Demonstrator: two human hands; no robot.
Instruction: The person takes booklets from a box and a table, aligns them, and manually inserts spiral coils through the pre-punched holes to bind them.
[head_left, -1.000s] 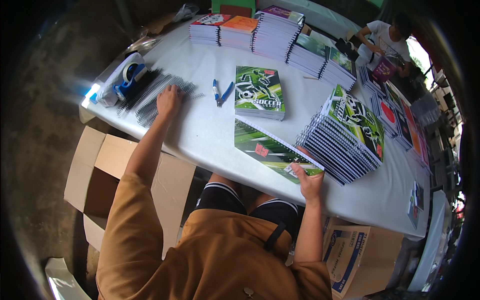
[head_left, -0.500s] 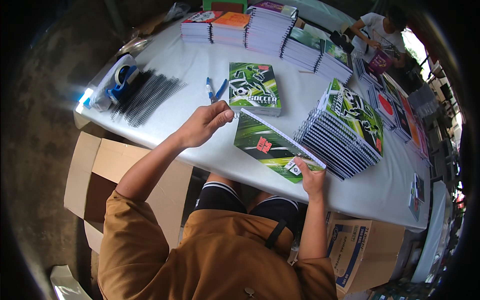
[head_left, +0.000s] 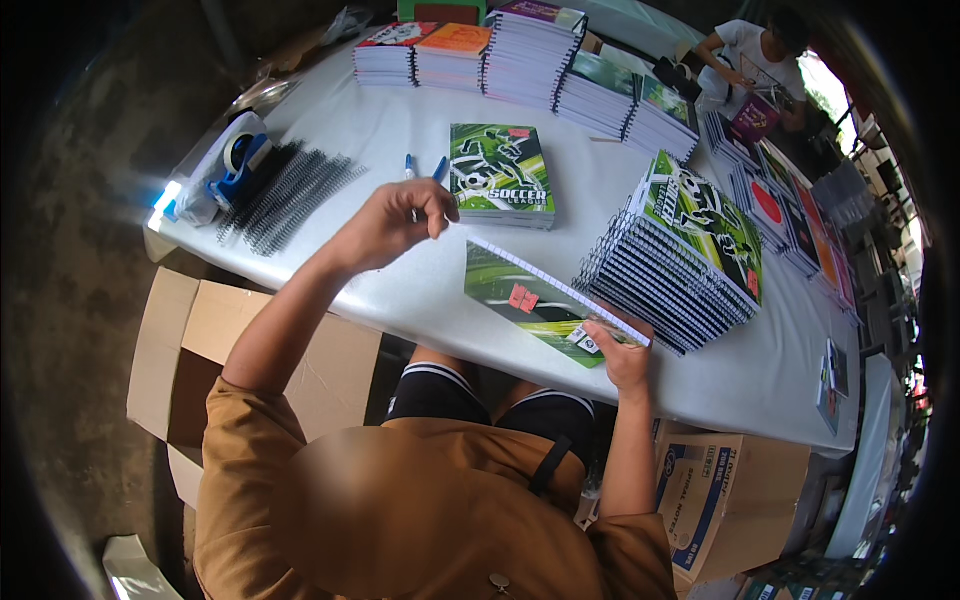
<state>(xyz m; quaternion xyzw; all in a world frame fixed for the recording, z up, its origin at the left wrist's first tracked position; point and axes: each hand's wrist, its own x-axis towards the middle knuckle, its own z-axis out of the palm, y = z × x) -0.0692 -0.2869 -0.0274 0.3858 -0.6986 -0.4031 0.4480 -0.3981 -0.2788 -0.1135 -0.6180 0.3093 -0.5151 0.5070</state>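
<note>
My right hand (head_left: 622,357) grips a green-and-black notebook (head_left: 535,300) by its lower right corner, thumb on the cover. The notebook is tilted above the table's near edge, its white punched edge facing up. My left hand (head_left: 400,228) is just off the notebook's upper left corner, fingers curled in a pinch; whatever they hold is too small to make out. Behind that hand lie blue-handled pliers (head_left: 437,170), partly hidden. A stack of soccer-cover notebooks (head_left: 502,178) without visible coils lies beyond, and a taller coil-bound stack (head_left: 680,255) stands to the right.
Loose black spiral coils (head_left: 300,195) lie at the left beside a blue tape dispenser (head_left: 238,170). Stacks of bound notebooks (head_left: 525,60) line the far side. Cardboard boxes (head_left: 230,325) stand below the table (head_left: 400,310). Another person (head_left: 755,65) works at the far right.
My left hand has drawn slightly back and up from the notebook's corner, its fingers curling more. The right hand keeps its grip, and the notebook has tipped flatter.
</note>
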